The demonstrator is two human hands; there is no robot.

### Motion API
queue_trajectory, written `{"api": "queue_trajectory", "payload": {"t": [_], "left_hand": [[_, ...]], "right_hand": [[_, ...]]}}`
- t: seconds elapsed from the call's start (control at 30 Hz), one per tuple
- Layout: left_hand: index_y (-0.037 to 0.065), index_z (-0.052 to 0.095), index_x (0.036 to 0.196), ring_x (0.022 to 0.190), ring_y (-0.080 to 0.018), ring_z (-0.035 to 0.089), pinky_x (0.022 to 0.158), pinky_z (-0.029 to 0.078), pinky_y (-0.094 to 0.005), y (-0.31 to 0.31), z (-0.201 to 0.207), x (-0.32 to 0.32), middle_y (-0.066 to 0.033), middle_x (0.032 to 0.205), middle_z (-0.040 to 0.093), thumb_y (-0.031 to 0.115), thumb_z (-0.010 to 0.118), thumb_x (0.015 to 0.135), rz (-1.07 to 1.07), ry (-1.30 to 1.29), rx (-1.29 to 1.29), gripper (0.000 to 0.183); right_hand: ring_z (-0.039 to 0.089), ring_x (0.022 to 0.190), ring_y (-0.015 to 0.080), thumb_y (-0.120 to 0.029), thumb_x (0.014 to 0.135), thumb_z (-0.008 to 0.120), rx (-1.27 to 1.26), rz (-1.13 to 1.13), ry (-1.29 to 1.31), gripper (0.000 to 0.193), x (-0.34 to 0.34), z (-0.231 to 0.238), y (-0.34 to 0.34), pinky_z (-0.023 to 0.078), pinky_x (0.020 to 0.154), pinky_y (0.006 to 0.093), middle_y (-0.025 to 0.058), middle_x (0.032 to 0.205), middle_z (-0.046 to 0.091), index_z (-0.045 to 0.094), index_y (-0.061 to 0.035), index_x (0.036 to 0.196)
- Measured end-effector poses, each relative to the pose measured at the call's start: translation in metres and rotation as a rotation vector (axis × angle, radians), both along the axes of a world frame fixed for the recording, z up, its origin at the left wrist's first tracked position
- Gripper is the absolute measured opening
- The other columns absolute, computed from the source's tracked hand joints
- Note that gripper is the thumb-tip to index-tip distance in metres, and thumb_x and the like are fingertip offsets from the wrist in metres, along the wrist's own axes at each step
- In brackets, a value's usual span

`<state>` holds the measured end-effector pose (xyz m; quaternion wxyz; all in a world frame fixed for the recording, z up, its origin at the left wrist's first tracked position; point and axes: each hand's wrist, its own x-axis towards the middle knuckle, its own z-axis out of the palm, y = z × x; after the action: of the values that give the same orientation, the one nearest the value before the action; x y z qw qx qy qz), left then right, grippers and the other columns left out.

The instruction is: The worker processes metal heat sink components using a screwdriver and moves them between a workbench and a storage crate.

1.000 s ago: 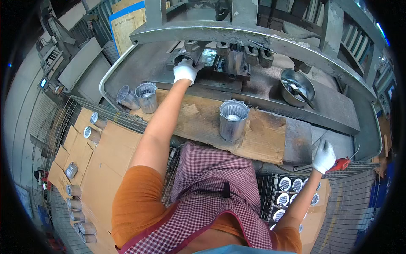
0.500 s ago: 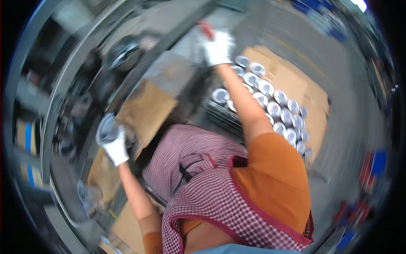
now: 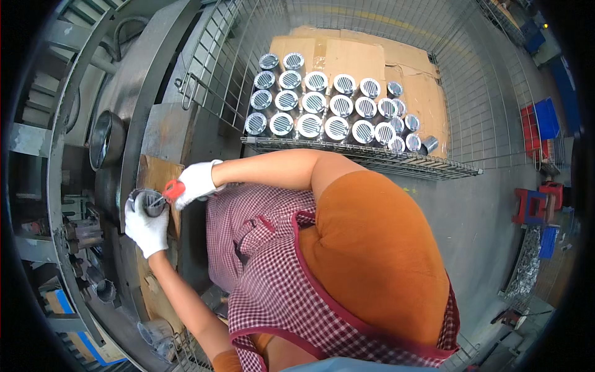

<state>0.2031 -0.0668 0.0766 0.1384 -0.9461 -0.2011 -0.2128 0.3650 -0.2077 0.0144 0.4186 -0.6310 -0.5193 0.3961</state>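
A short, hollow metal cup (image 3: 137, 197) is gripped in my white-gloved left hand (image 3: 147, 230), above the wooden board on the left. Its open mouth faces up. My right hand (image 3: 199, 181), also gloved, is closed around a red-handled tool (image 3: 173, 189). The tool's thin metal end reaches into the mouth of the cup; its exact tip shape is too small to tell. Both hands are close together, and the right forearm crosses in front of my checked apron (image 3: 266, 248).
A wire cage (image 3: 365, 158) holds rows of metal cylinders (image 3: 313, 102) with slotted round tops on cardboard (image 3: 353, 59). A wooden board (image 3: 162, 167) lies along the left ledge, beside a dark round bowl (image 3: 106, 139) and machine frame. Another metal cup (image 3: 155, 332) sits at lower left.
My right hand has come back from far ahead with the red-handled tool, down to the cup in my left hand. The view has turned, bringing the wire cage fully into sight.
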Motion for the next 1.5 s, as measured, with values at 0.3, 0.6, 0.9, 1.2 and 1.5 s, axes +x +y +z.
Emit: {"api": "queue_trajectory", "payload": {"t": [0.3, 0.6, 0.9, 1.2, 1.5], "left_hand": [[0.011, 0.060, 0.106, 0.110, -0.0262, 0.058, 0.092, 0.050, -0.0390, 0.032, -0.027, -0.037, -0.0128, 0.121, 0.058, 0.021, 0.088, 0.060, -0.148, -0.472, -0.128, 0.055], [0.015, 0.069, 0.089, 0.097, -0.0357, 0.063, 0.085, 0.052, -0.0430, 0.004, -0.009, -0.026, -0.0173, 0.110, 0.064, 0.028, 0.084, 0.057, 0.009, -0.517, -0.081, 0.038], [0.022, 0.055, 0.106, 0.102, -0.0371, 0.059, 0.080, 0.051, -0.0464, 0.014, -0.034, -0.045, -0.0169, 0.123, 0.053, 0.029, 0.090, 0.050, 0.004, -0.541, 0.048, 0.066], [0.018, 0.057, 0.096, 0.098, -0.0394, 0.062, 0.079, 0.054, -0.0451, 0.016, -0.035, -0.056, -0.0195, 0.115, 0.057, 0.025, 0.092, 0.051, -0.069, -0.642, -0.053, 0.057], [0.015, 0.048, 0.103, 0.109, -0.0378, 0.058, 0.091, 0.049, -0.0446, 0.015, -0.044, -0.075, -0.0182, 0.120, 0.052, 0.026, 0.094, 0.052, -0.008, -0.816, -0.142, 0.070]], "right_hand": [[0.064, 0.083, 0.0372, -0.057, 0.083, 0.057, 0.276, 0.024, -0.377, 0.050, -0.007, 0.002, 0.023, 0.050, 0.074, 0.0420, 0.0186, 0.089, 0.068, 0.067, -0.0092, 0.097], [0.064, 0.094, 0.0364, -0.053, 0.089, 0.050, 0.053, 0.076, -0.674, 0.050, 0.010, 0.013, 0.016, 0.051, 0.081, 0.0426, 0.0180, 0.106, 0.066, 0.062, -0.0086, 0.107], [0.064, 0.092, 0.0377, -0.063, 0.085, 0.053, -0.098, 0.060, -0.653, 0.065, -0.006, 0.043, 0.011, 0.050, 0.079, 0.0432, 0.0226, 0.096, 0.067, 0.059, -0.0016, 0.106], [0.064, 0.089, 0.0374, -0.068, 0.081, 0.055, -0.059, 0.126, -0.548, 0.069, -0.032, 0.043, 0.013, 0.050, 0.078, 0.0426, 0.0203, 0.092, 0.067, 0.059, -0.0048, 0.106], [0.065, 0.090, 0.0336, -0.050, 0.083, 0.064, 0.151, -0.199, -0.401, 0.047, 0.016, 0.064, 0.011, 0.051, 0.079, 0.0377, 0.0164, 0.097, 0.067, 0.064, -0.0081, 0.106]]}}
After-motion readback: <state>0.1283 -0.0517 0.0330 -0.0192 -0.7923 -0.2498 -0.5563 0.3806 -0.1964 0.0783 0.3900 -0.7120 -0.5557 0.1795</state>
